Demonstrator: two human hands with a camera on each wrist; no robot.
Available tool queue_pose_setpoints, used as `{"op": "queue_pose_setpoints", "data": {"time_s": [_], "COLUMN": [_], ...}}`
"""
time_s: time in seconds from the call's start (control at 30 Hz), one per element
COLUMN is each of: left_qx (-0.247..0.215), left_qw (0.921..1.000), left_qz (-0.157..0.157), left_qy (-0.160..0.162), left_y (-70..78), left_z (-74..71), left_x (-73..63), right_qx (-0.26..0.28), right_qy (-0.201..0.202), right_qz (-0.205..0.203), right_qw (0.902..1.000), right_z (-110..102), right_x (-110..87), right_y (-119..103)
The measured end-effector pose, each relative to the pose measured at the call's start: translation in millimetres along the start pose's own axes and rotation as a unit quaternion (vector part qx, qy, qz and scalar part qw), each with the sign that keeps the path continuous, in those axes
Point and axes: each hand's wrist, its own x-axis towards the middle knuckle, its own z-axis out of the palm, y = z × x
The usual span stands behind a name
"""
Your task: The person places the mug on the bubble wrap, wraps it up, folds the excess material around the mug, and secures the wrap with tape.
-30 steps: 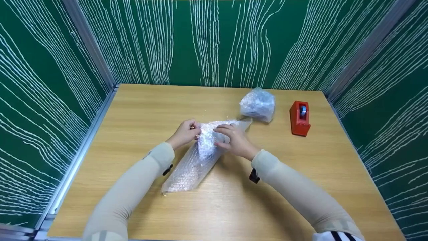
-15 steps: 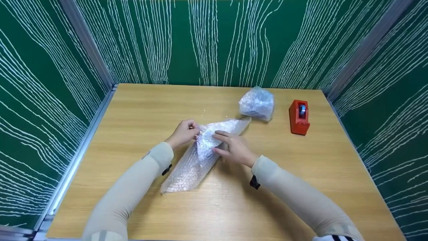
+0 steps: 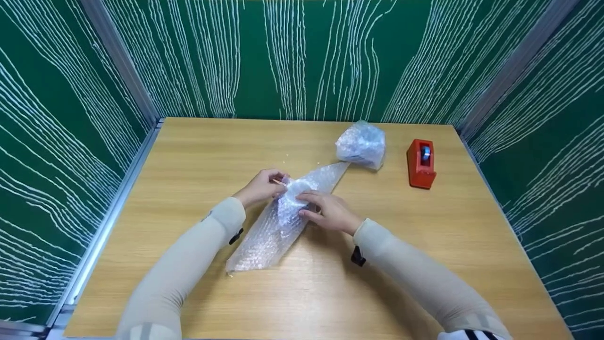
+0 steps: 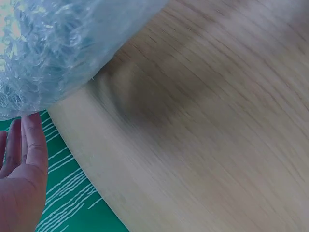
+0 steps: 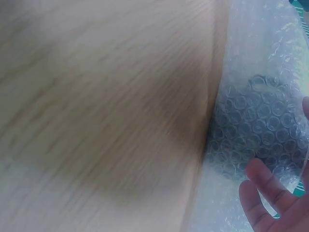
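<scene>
A long sheet of bubble wrap (image 3: pixel 264 241) lies slantwise on the table, folded over in its middle. In the right wrist view a dark shape (image 5: pixel 256 125) shows through the bubbles; its kind cannot be made out. My left hand (image 3: pixel 262 188) pinches the folded wrap at its left edge. In the left wrist view, fingers of that hand (image 4: pixel 26 164) reach the underside of the wrap, and the thumb is out of sight. My right hand (image 3: pixel 330 211) touches the fold from the right with fingers extended and thumb apart.
A bubble-wrapped bundle (image 3: pixel 361 144) stands at the back right, by the far tip of the sheet. Farther right is a red tape dispenser (image 3: pixel 421 164). Green walls with white streaks enclose the wooden table (image 3: pixel 198 146) at the back and sides.
The folded part of the wrap has been drawn in and flattened, baring more of the far tip. My right hand has moved slightly nearer to me; the left shifts a little to the right.
</scene>
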Motion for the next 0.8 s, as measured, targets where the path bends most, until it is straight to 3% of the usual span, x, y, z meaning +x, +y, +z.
{"op": "queue_pose_setpoints", "data": {"time_s": [0.47, 0.8], "left_qx": [0.099, 0.072], "left_qw": [0.9944, 0.9956], "left_qz": [0.025, -0.006], "left_qy": [-0.029, -0.060], "left_y": [4.3, 1.3], "left_z": [2.6, 4.5], "left_x": [1.5, -1.1], "right_qx": [0.022, 0.066], "right_qy": [-0.037, -0.057], "right_qz": [-0.027, -0.050], "right_qw": [0.9987, 0.9949], "right_z": [-7, -12], "right_x": [10.0, 12.9], "right_y": [5, 14]}}
